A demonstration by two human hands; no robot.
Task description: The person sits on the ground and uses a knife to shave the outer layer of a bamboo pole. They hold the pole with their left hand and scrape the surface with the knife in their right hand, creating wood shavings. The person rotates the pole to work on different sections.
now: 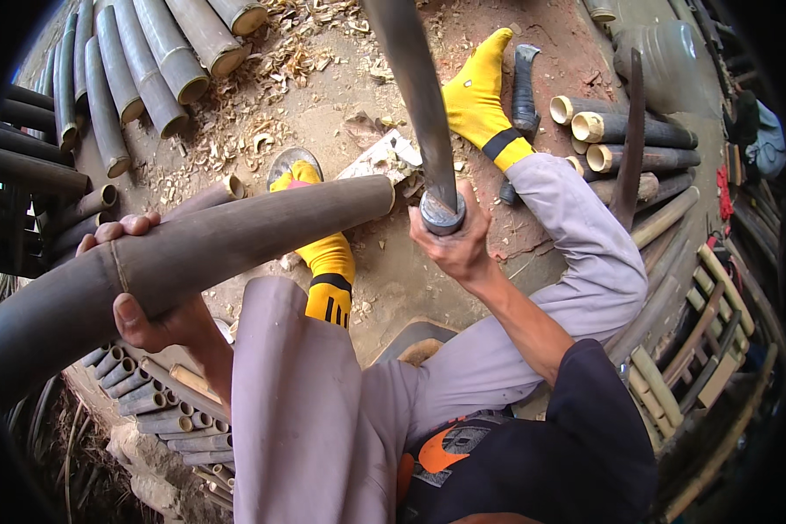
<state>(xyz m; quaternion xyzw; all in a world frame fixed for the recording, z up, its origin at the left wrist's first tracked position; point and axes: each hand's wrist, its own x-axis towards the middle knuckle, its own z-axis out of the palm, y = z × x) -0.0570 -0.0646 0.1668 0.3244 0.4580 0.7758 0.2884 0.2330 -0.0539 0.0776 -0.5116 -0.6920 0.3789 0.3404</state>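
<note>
My left hand [173,330] grips a thick dark bamboo pole [253,229] from below, its fingers and thumb wrapped round it near a node. The pole slants up to the right, and its cut end is in front of me. My right hand [465,244] is closed round the handle of a long-bladed knife [421,96], just behind the grey metal collar [443,215]. The blade points away from me and is slightly blurred, its tip outside the picture. Collar and pole end are apart. My fingers hide most of the handle.
My feet in yellow socks [485,96] stretch out ahead over ground strewn with wood shavings [275,57]. Bamboo poles [153,52] lie far left; short tubes [642,131] are stacked right, beside an upright dark curved blade [629,144]. More cut tubes [162,402] are piled near left.
</note>
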